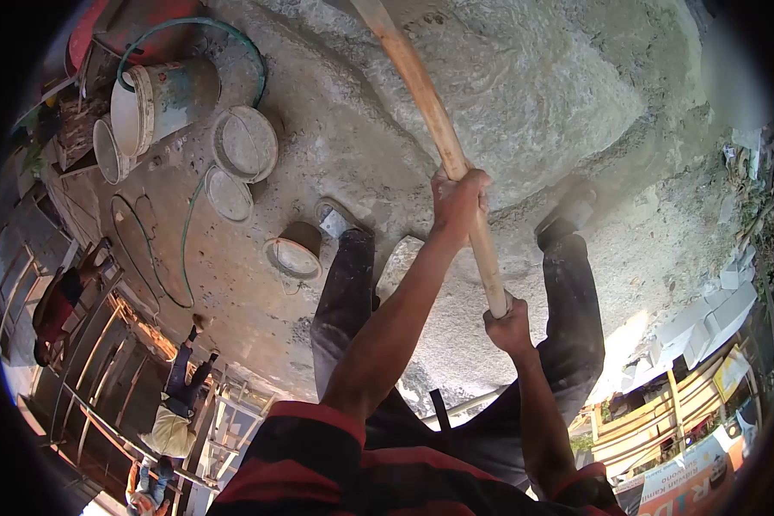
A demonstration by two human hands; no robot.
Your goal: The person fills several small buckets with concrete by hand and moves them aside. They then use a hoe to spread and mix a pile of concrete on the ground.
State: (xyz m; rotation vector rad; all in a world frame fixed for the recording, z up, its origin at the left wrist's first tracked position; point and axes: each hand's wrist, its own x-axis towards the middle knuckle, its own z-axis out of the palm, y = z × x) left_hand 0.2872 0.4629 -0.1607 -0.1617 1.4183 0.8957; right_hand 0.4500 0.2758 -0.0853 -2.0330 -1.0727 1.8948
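A long wooden handle (434, 116) runs from the top of the view down to the middle, slightly tilted. My left hand (460, 202) is wrapped round its middle part. Around its lower end my right hand (509, 327) is closed. The tool's far end lies outside the view. Beyond the handle spreads a wet grey mass like mortar (542, 103) on the ground. My two feet stand apart on either side of the handle, the one on the right partly covered in grey dust.
Several buckets (294, 252) stand at the left, beside a large white drum (172, 99) and a green hose (185, 249). People (176, 421) are at the lower left near wooden poles. Pale blocks (692, 331) and a banner (688, 482) lie at the right.
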